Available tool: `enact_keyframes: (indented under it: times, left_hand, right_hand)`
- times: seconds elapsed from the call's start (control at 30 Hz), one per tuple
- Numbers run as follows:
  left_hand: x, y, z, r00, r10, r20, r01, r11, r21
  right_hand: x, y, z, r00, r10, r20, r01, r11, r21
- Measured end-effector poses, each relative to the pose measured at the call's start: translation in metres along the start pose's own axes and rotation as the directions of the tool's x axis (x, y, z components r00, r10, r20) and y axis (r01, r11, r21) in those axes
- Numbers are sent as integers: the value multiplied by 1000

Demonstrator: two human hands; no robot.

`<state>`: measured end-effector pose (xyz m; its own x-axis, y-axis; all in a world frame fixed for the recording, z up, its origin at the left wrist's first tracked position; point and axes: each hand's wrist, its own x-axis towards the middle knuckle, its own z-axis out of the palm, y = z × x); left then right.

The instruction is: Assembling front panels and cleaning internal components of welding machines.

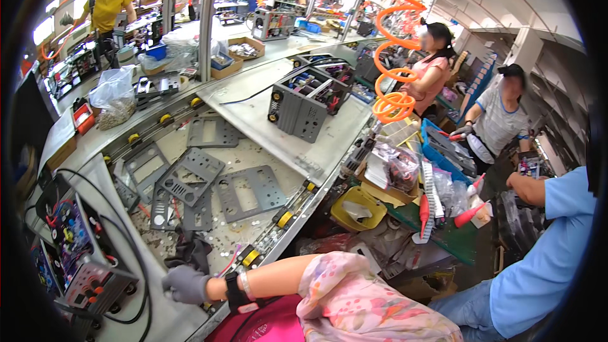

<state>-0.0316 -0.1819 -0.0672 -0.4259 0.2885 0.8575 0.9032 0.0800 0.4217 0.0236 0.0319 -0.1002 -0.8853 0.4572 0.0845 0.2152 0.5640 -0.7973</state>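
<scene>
Right grey-gloved hand (185, 285) curled beside crumpled black fabric (195, 252); cannot tell if gripping. Flat grey cut-out metal panels (270, 195) overlap, presumably saving space.

1. Your glove (185, 285): matt cloth.
2. Your sleeve (354, 297): smooth, thin-looking cloth.
3. Panels (272, 194) before you: matt, metal-looking.
4. Coiled hose (385, 106): glossy plastic.
5. Tub (345, 220): smooth plastic.
6. Bag (111, 90): clear, crinkled, shiny plastic.

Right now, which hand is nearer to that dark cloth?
Right. The grey-gloved right hand is just below the dark cloth in the picture, contact unclear; the left hand is out of view.
</scene>
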Motion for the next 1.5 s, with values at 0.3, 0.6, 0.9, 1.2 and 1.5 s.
enact_keyframes:
  times: [0.3, 0.6, 0.9, 1.2, 1.5]
  left_hand:
    - [9, 31, -11, 978, -134, 159, 141, 990, -33]
    - [4, -30, -3, 931, -174, 321, 64, 943, 326]
    - [-5, -48, -18, 858, -487, 164, 368, 806, 464]
    - [-2, -46, -13, 890, -447, 86, 352, 796, 493]
    - [-15, -64, -22, 951, -290, 105, 230, 893, 388]
  right_hand:
    - [6, -16, -22, 914, -405, 36, 391, 900, 191]
    - [-54, 198, -288, 717, 281, -638, -696, 225, -682]
    - [-57, 273, -286, 633, 485, -604, -745, 169, -645]
    - [-43, 232, -233, 725, 440, -529, -628, 107, -771]
    - [29, 65, -47, 786, 617, -33, -442, 524, -728]
